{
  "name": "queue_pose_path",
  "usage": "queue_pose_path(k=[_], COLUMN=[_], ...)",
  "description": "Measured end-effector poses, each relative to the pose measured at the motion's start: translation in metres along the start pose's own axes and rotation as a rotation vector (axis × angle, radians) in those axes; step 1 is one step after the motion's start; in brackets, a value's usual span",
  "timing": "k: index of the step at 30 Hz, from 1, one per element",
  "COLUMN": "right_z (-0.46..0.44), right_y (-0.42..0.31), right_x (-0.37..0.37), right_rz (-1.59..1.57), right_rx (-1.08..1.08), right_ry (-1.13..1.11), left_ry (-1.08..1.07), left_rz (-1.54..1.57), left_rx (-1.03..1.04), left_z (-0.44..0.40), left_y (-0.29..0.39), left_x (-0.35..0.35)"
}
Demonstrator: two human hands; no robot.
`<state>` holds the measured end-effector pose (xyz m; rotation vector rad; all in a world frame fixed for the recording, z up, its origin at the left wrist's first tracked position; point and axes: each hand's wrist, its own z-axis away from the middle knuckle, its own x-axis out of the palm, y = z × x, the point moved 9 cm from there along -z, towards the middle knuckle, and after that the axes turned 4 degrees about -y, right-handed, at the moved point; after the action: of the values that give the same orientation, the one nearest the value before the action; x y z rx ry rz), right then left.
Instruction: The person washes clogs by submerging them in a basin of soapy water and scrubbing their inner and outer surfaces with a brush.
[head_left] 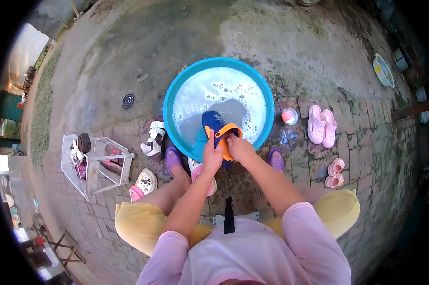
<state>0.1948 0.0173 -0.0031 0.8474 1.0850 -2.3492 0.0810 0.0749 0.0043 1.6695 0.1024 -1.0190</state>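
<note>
A dark blue clog with an orange strap and lining (213, 120) is tilted over the near rim of a turquoise basin (169, 102). Whitish, foamy water (202, 90) fills the basin, with a greyer patch beside the clog. My left hand (212, 154) grips the clog's left side, thumb along the orange edge. On the other side, my right hand (240, 149) has its fingers curled at the clog's opening; the fingertips are partly hidden inside. Under my forearms, a white and pink clog (195, 167) stands on the bricks, partly covered.
Left are a white rack (95, 166) holding footwear, a white sandal (153, 140), another white and pink clog (144, 184) and a black coil (128, 100). Right are a round tub (289, 116), pink clogs (316, 126), smaller pink clogs (335, 167) and a farther basin (382, 70).
</note>
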Motion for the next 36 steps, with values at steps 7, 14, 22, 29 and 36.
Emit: queue_pose_path(k=[7, 14, 22, 29, 36], right_z=[0.015, 0.009, -0.069, -0.12, -0.164], right_y=[-0.003, -0.007, 0.028, 0.048, 0.06], right_x=[-0.027, -0.129, -0.101, -0.069, -0.033], right_rz=[-0.009, 0.252, 0.269, 0.27, 0.239], right_rx=[-0.241, -0.246, -0.044, -0.012, -0.064], right_ry=[-0.411, -0.301, -0.175, -0.089, -0.188], left_ry=[-0.276, -0.664, -0.401, -0.265, -0.422], left_rz=[-0.16, -0.741, -0.28, 0.018, -0.328], left_rx=[-0.318, -0.237, -0.256, -0.435, -0.48], left_z=[-0.074, -0.124, -0.139, -0.15, -0.17], left_y=[-0.046, -0.037, -0.145, -0.197, -0.193], left_x=[-0.054, -0.088, -0.036, -0.012, -0.004])
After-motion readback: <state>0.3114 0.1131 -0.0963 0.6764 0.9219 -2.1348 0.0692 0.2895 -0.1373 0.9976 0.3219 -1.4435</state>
